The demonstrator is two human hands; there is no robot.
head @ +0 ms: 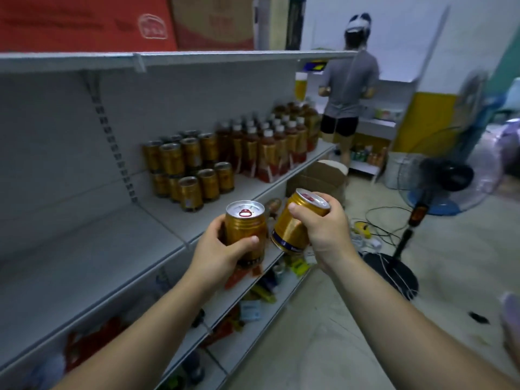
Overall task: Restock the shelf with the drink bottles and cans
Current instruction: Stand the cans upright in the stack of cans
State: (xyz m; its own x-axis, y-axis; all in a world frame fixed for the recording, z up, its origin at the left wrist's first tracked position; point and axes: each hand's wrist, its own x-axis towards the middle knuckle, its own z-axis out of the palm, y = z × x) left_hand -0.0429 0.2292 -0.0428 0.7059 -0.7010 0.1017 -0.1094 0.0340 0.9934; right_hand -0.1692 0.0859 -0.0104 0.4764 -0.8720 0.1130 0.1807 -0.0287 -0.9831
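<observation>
Just above the front lip of the grey middle shelf: left hand wrapped round an upright can, gold with a silver top and a red pull tab, fingers and thumb curled round its lower half. Just beside it, to the right and out past the shelf edge: right hand gripping a tilted can of the same kind, top leaning up and to the right, thumb pressed on the near side, fingers curled over the far rim. Both close together; touching or not, impossible to tell. Further back on the same shelf: stacked cans, two layers high, and next to them rows of white-capped bottles of dark drink. Overhead on the top board: red cartons. On the floor beyond: open cardboard box, standing fan, loose cables. At the far end: another person, back turned, facing other shelving.
</observation>
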